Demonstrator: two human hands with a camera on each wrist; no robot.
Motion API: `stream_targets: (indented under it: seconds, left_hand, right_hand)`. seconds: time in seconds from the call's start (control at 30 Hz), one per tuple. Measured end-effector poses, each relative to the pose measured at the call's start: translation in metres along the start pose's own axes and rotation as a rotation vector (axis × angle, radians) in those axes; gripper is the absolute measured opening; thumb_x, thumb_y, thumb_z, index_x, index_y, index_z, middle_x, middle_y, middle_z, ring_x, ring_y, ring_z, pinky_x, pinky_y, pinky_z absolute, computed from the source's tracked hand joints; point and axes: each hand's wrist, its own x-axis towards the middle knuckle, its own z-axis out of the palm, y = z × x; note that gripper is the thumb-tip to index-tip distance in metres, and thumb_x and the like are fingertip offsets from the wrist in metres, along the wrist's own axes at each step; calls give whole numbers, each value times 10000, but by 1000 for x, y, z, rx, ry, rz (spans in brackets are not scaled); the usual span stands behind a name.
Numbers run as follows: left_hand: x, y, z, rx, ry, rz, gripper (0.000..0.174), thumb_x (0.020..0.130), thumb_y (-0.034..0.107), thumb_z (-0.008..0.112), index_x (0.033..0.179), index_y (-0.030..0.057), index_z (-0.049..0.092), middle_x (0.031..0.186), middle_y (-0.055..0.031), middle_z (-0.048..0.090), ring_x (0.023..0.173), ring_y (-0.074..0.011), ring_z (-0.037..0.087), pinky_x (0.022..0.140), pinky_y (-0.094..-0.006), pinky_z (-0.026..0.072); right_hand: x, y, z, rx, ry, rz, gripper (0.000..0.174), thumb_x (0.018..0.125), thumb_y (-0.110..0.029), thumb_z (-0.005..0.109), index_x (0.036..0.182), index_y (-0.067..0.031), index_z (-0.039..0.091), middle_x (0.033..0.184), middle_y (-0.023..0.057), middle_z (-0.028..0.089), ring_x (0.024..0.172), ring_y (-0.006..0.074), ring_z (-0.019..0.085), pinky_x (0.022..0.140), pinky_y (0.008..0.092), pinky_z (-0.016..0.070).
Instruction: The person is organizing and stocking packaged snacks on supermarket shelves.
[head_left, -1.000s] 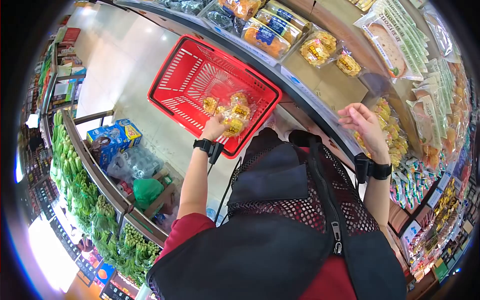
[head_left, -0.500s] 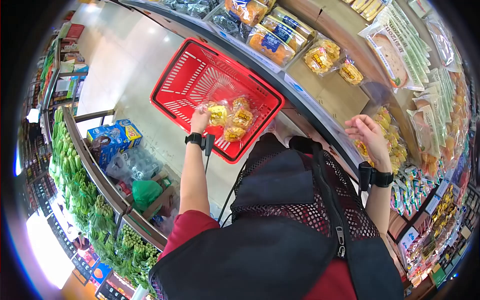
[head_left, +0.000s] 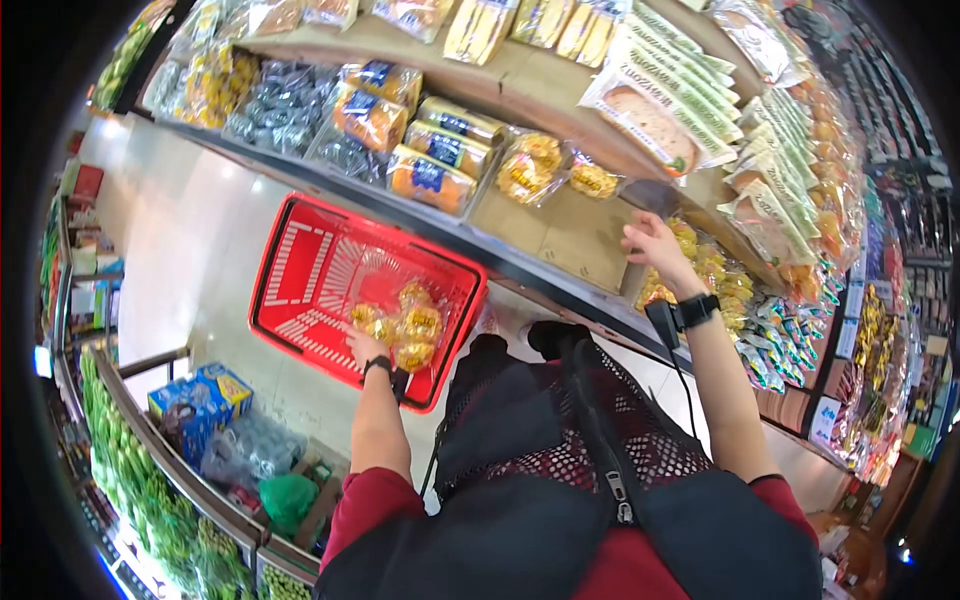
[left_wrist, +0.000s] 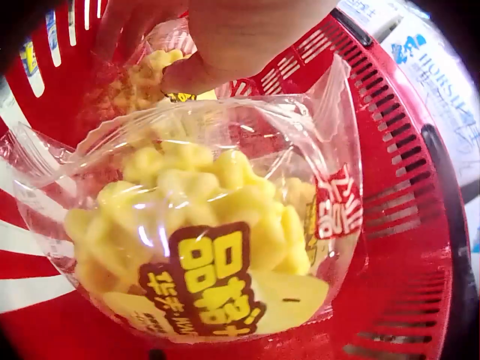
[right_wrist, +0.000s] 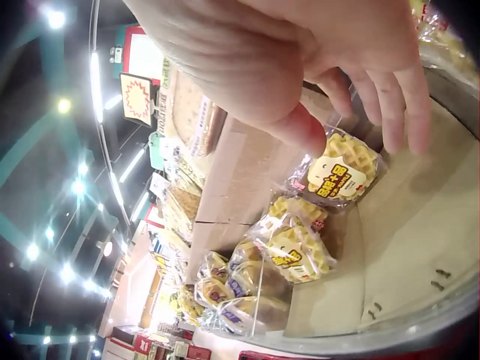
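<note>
My left hand [head_left: 364, 347] is inside the red shopping basket [head_left: 330, 218]. Its thumb and fingers pinch a clear-wrapped waffle packet [left_wrist: 139, 86], partly hidden behind the hand in the left wrist view. Another waffle packet [left_wrist: 187, 217] with a yellow label lies closer to that camera. Several such packets [head_left: 418, 322] sit together at the basket's near end. Over the shelf, my right hand [head_left: 660, 250] hangs with loosely bent fingers and holds nothing. Beyond its fingertips, two waffle packets [right_wrist: 341, 169] lie on the brown shelf board [right_wrist: 405, 225].
Wrapped bread rolls [head_left: 432, 180] and sliced bread packs [head_left: 650, 115] fill nearby shelf sections. More yellow packets [head_left: 710, 265] lie right of my right hand. Behind the basket, a rack of green vegetables [head_left: 140, 460] stands near a blue box [head_left: 200, 405] on the floor.
My left hand has shifted leftward within the basket, bringing a waffle packet away from the others, then close beside them. The head view has turned toward the shelf; the right hand stays over it.
</note>
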Motion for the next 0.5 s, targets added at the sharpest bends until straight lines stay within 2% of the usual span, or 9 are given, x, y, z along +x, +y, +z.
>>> stream_targets:
  seconds: [0.03,0.13,0.17,0.2,0.27,0.3,0.33,0.4,0.5]
  left_hand:
    - [-5,6,-10,35,-10,16,807,817,71,606,1448,83,104,1266,-246,444,1014,-392,584,832,-462,497]
    - [-16,16,-30,85,-33,33,945,774,51,666,1475,156,42,1376,-249,357,1040,-392,578,843,-446,498]
    - [-6,9,-19,65,-4,32,941,763,53,675,1469,183,66,1400,-265,329,1042,-399,577,858,-451,493]
    - [-8,10,-27,63,-92,34,891,767,93,680,1456,173,120,1409,-268,306,1088,-398,550,877,-464,480]
    - [-1,5,-23,103,-113,44,786,756,141,693,1407,123,252,1422,-262,278,1154,-398,502,908,-471,462]
    - [-1,6,-26,104,-107,45,786,756,141,693,1407,123,252,1422,-262,278,1154,-398,502,908,-471,462]
    - [-3,7,-31,89,-104,67,722,752,151,693,1366,93,317,1421,-258,274,1190,-400,465,935,-465,445]
    - [-8,9,-38,75,-99,85,663,747,161,692,1325,63,383,1420,-254,270,1227,-402,428,963,-459,429]
    - [-14,14,-41,-219,44,316,569,753,190,688,1244,15,460,1386,-250,298,1255,-406,379,1024,-418,371]
  right_hand:
    - [13,1,-1,-40,85,3,592,884,-291,615,1343,-11,368,1236,153,524,1017,209,580,779,317,500]
    - [54,9,6,-73,235,-18,667,871,-319,623,1376,-5,321,1241,163,518,1025,240,566,813,357,484]
    - [62,10,12,-27,283,-27,631,863,-333,630,1335,-1,375,1201,171,543,1006,251,569,827,355,470]
    - [70,10,16,-18,288,-34,631,863,-333,630,1335,-1,375,1201,171,543,1006,251,569,827,355,470]
    - [84,10,22,-80,295,-83,539,877,-352,626,1285,-63,426,1164,111,570,1024,213,557,800,374,480]
    - [96,18,25,-183,355,-85,374,884,-315,619,1137,-60,516,1043,84,622,913,201,591,755,341,479]
    - [101,24,27,-177,355,-88,374,884,-315,619,1137,-60,516,1043,84,622,913,201,591,755,341,479]
    - [105,34,27,-177,413,-183,269,872,-267,600,1004,-36,566,967,157,644,918,289,612,797,377,467]
    - [68,17,25,-287,431,-287,242,899,-255,555,945,-17,564,915,169,643,873,324,614,771,398,462]
